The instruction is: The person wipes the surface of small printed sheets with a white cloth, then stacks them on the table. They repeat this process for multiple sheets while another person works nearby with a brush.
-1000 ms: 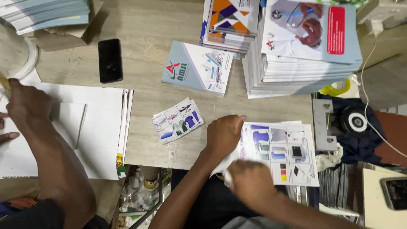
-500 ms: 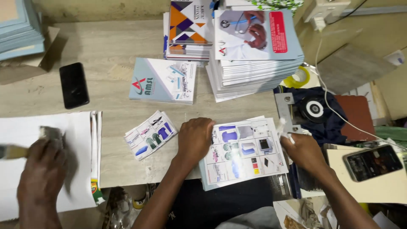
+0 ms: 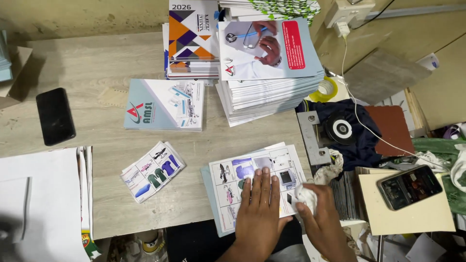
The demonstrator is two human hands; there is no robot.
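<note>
Smearing is looming: left hand point(image 3: 259, 206) is pressing open fingers point(image 3: 264, 182) flat on the printed sheet point(image 3: 233, 179) overhanging the surface point(image 3: 97, 73) edge, while right hand point(image 3: 323, 221) is gripping a white cloth wad point(image 3: 307, 198).

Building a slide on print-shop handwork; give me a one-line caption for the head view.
Left hand flat on a printed sheet, right hand clutching a white cloth beside it.

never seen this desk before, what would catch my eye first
The left hand lies flat on a printed picture sheet at the table's near edge, while the right hand beside it clutches a white cloth. Behind them rises a tall booklet stack.
</note>
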